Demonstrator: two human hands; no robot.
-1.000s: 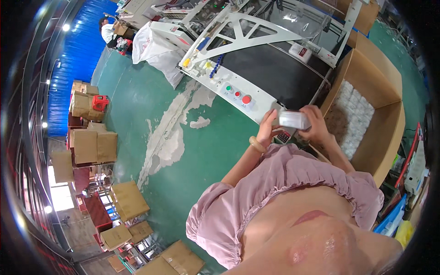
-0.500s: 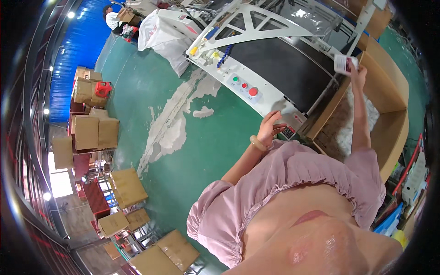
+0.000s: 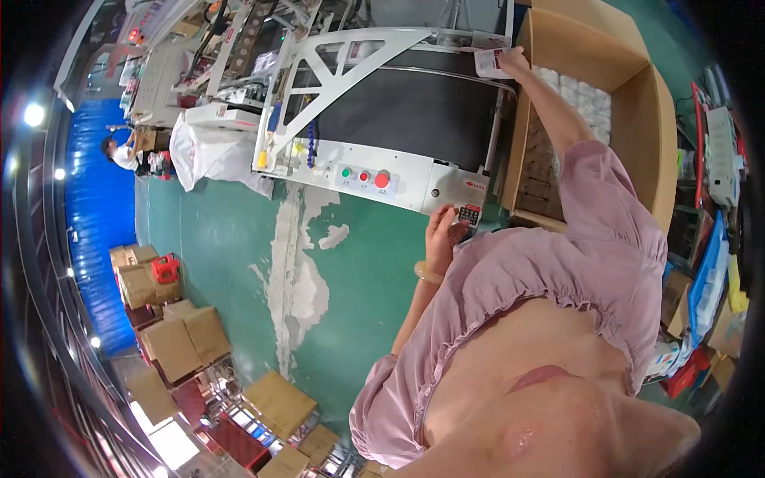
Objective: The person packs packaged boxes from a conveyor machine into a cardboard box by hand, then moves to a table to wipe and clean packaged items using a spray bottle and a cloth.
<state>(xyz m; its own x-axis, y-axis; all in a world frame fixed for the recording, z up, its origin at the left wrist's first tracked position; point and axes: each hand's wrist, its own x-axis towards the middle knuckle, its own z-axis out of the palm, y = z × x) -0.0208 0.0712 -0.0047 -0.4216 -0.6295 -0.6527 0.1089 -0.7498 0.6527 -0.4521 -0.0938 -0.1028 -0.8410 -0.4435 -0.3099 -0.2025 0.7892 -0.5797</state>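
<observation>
My right hand [image 3: 515, 62] reaches out over the far end of the machine's black belt [image 3: 422, 103]. Its fingers are closed on the edge of a small white packet [image 3: 487, 64] with dark red print. Just beyond it, something clear and shiny lies at the belt's end, too small to make out. My left hand [image 3: 443, 233], with a pale bangle at the wrist, hovers by a small keypad [image 3: 468, 215] on the machine's near corner. Its fingers are loosely bent and apart, holding nothing. To the right stands a large open cardboard box [image 3: 642, 151] containing several white wrapped packs [image 3: 586, 99].
A white frame arm [image 3: 351, 64] spans the belt. Green and red buttons [image 3: 382, 178] line the machine's front. A white sack [image 3: 215, 151] stands left, near a person [image 3: 123, 154] handling a carton. Stacked cardboard boxes [image 3: 187, 342] stand at lower left.
The view has swung right, so machine and box appear further left. My right hand still holds the white packet and has straightened outward over the belt's end. My left hand stays near the keypad.
</observation>
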